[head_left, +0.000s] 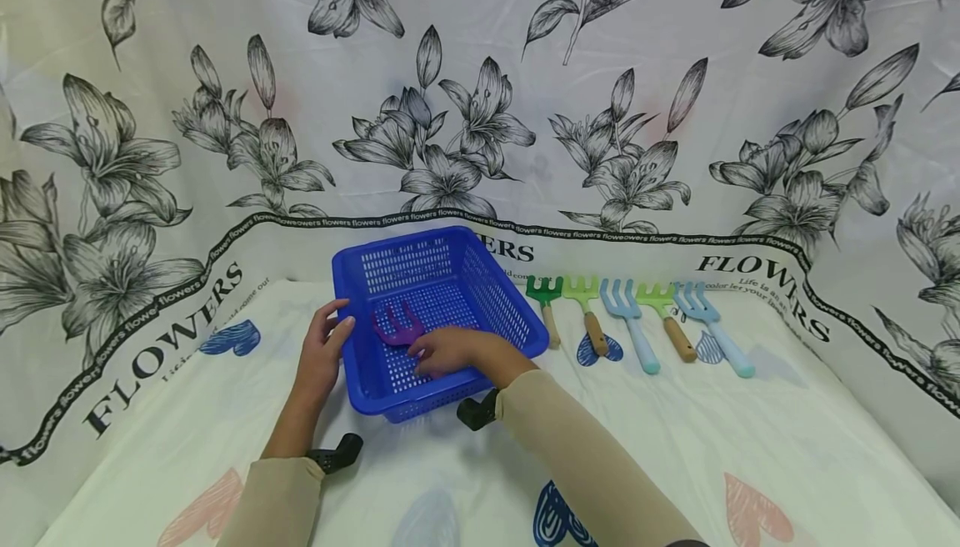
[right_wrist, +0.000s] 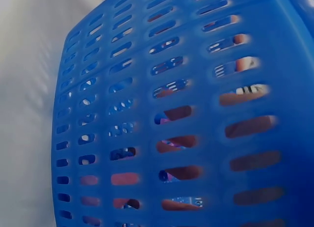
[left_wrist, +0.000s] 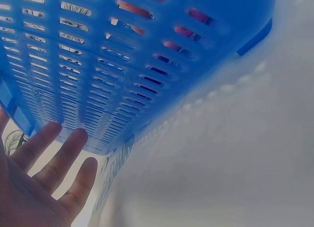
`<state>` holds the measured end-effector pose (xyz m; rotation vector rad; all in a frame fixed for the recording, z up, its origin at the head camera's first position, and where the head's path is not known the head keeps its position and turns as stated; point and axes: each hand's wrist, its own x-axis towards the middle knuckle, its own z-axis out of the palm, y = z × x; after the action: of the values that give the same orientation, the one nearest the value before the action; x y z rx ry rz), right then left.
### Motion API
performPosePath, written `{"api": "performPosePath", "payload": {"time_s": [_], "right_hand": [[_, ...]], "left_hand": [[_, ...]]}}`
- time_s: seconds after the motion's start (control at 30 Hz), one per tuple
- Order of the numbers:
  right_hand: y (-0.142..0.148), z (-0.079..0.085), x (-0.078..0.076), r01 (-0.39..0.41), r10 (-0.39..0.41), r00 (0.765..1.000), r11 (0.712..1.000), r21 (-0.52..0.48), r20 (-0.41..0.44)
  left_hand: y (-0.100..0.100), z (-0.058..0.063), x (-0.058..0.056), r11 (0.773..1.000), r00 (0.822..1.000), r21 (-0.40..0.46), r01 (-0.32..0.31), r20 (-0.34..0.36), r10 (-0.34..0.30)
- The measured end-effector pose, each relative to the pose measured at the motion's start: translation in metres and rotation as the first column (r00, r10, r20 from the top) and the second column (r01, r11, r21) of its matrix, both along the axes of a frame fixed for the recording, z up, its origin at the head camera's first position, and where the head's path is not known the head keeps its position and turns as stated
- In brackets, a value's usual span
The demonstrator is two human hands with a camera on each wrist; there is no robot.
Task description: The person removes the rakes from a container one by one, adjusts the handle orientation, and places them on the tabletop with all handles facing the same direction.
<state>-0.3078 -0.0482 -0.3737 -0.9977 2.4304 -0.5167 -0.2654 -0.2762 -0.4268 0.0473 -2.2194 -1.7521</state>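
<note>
A blue plastic basket (head_left: 442,394) with slotted walls stands on the bed-like white cloth. Inside it, a purple toy-like hand fork (head_left: 397,332) has its tines toward the far left. My right hand (head_left: 450,350) reaches over the near wall and holds the fork by its handle, which the fingers mostly cover. Through the slots in the right wrist view, parts of that hand (right_wrist: 250,126) and purple bits show. My left hand (head_left: 322,353) touches the basket's left rim with thumb and index finger. The left wrist view shows its other fingers (left_wrist: 63,158) extended outside the wall.
Right of the basket stand several hand forks in a row: dark green (head_left: 548,307), light green (head_left: 587,305), light blue (head_left: 628,322), another light green (head_left: 667,318) and another light blue (head_left: 712,326). Flower-printed fabric (head_left: 442,113) hangs behind. Black wrist cameras (head_left: 336,453) are on both wrists.
</note>
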Motion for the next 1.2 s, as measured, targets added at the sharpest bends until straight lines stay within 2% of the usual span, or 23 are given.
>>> {"api": "performPosePath", "payload": {"time_s": [0.23, 0.43, 0.6, 0.87, 1.07, 1.2], "right_hand": [[0.0, 0.0, 0.001, 0.012, -0.012, 1.0, 1.0, 0.01, 0.017], [0.0, 0.003, 0.002, 0.079, -0.079, 0.997, 0.995, -0.059, 0.005], [0.0, 0.006, 0.002, 0.133, -0.139, 0.99, 0.98, -0.146, -0.032], [0.001, 0.008, 0.001, 0.169, -0.202, 0.974, 0.949, -0.265, -0.101], [0.001, 0.009, 0.002, 0.169, -0.218, 0.966, 0.938, -0.304, -0.136], [0.002, 0.009, 0.002, 0.193, -0.261, 0.951, 0.921, -0.339, -0.167]], "left_hand": [[-0.002, -0.002, -0.002, 1.0, 1.0, 0.004, 0.001, 0.014, -0.001], [-0.001, 0.0, -0.001, 1.0, 1.0, -0.003, 0.0, 0.021, 0.0], [0.001, 0.005, 0.003, 1.0, 1.0, 0.01, 0.011, 0.015, -0.011], [0.013, 0.029, 0.022, 0.999, 0.999, 0.011, 0.034, 0.006, -0.034], [0.014, 0.03, 0.023, 0.999, 0.999, 0.01, 0.037, -0.006, -0.037], [0.012, 0.027, 0.021, 0.999, 0.999, 0.014, 0.033, -0.007, -0.033]]}}
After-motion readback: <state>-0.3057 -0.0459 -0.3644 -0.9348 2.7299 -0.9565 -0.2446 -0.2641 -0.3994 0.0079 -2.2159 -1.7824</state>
